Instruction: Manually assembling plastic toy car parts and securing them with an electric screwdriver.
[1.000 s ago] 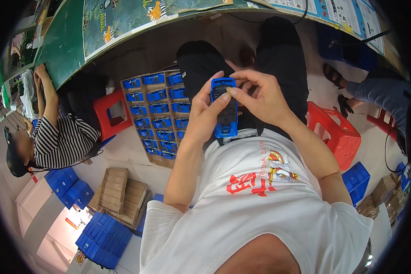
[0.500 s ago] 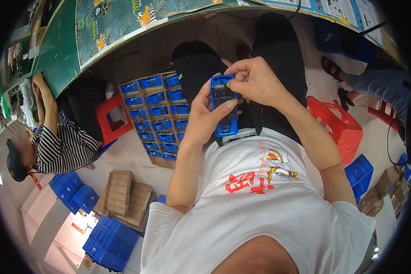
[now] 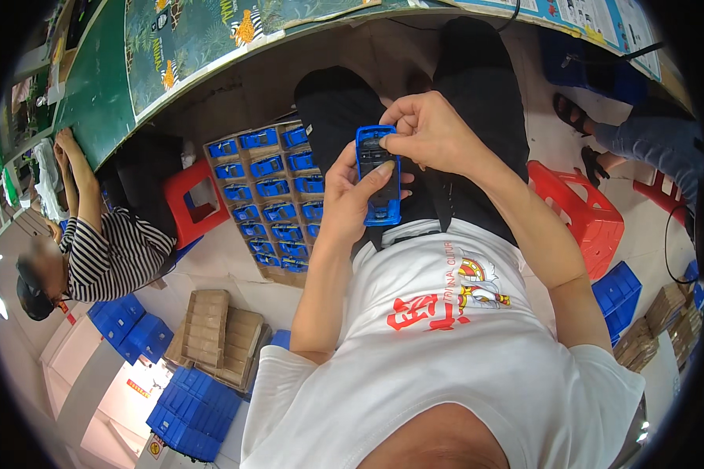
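Above my lap I hold a blue toy car body [image 3: 372, 156], its open side with the black inside turned up. My left hand [image 3: 350, 192] is wrapped around its left side, with the thumb laid across the black inside. At the far end, my right hand [image 3: 432, 134] is closed, its thumb and fingertips pinched at the inner right edge of the body. Whether a small part sits between those fingertips is hidden.
Left of my legs stands a cardboard tray [image 3: 250, 173] of blue toy cars in compartments. A green table [image 3: 102, 102] runs across the far side. Red stools [image 3: 579, 215] stand either side; blue bins [image 3: 192, 414] stack lower left. A person in stripes [image 3: 121, 254] sits at left.
The toy car body has shifted slightly left and away from me with both hands. My right fingertips still press at its far end.
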Available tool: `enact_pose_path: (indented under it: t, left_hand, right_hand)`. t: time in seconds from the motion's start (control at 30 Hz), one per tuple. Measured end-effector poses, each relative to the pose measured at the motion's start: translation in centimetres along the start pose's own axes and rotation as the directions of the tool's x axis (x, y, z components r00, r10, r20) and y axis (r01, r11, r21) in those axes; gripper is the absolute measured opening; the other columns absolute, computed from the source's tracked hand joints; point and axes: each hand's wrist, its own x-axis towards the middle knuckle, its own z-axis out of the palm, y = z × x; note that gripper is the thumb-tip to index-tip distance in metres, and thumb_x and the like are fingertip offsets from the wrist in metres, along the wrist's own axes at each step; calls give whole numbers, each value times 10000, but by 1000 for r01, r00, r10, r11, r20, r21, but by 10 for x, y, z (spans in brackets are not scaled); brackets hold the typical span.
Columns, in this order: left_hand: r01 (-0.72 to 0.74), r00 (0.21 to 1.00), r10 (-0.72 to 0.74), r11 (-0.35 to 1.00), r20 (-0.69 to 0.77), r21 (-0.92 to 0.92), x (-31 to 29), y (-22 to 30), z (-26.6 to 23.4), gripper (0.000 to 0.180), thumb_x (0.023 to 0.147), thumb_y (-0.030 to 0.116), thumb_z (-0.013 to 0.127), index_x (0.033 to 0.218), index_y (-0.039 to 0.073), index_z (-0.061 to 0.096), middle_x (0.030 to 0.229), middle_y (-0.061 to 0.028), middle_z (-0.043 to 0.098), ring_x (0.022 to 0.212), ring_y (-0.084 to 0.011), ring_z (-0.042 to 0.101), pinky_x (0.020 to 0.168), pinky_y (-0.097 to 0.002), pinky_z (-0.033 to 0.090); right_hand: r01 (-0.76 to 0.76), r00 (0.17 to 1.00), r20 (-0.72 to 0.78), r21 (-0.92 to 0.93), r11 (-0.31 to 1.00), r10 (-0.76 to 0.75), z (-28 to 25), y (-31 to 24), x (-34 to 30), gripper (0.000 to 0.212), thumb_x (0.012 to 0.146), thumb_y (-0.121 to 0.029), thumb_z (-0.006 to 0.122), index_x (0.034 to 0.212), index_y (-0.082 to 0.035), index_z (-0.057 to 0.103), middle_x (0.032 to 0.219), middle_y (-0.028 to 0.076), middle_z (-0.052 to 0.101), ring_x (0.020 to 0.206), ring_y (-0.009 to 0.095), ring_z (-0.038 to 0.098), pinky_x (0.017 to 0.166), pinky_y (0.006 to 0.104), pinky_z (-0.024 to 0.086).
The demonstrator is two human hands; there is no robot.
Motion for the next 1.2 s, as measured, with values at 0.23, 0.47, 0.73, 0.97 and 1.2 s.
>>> enact_pose_path:
  t: [0.23,0.47,0.73,0.97,1.2]
  left_hand:
    - [46,999,-47,999,-26,-26,6,7,6,430,892,53,677,1300,13,549,1074,-142,689,918,-253,721,756,-379,631]
    - [-187,982,187,969,-18,-160,0,41,-12,383,902,42,650,1266,-20,549,1211,-215,654,937,-314,723,768,-425,638]
    - [-430,902,402,820,-155,-378,20,78,-33,298,928,39,638,1216,12,567,1161,-166,662,946,-267,709,889,-501,599]
    - [-399,911,397,773,-114,-493,32,81,-29,265,936,39,614,1197,20,578,1139,-153,658,969,-289,699,891,-521,592]
    - [-372,924,362,768,-125,-521,30,75,-31,243,947,53,607,1189,34,587,1135,-148,667,968,-273,702,862,-493,602]
  right_hand:
    - [92,995,-41,26,995,-90,-2,14,1,280,859,-115,781,1059,45,668,649,5,627,576,34,557,509,217,442]
    - [389,884,-221,-140,910,-412,-34,-86,-1,228,885,-141,738,996,52,689,639,25,629,563,57,577,525,234,446]
    - [320,606,-125,-866,385,-786,-43,-146,91,333,845,-205,732,1116,-23,668,837,122,672,752,305,650,680,414,509]
    - [305,593,-110,-886,349,-798,-52,-130,111,251,859,-252,720,1007,-51,708,864,140,690,777,343,661,691,420,521]
    - [601,716,48,-550,580,-696,0,-107,10,262,827,-40,764,1083,-14,717,777,32,626,646,86,572,580,231,443]
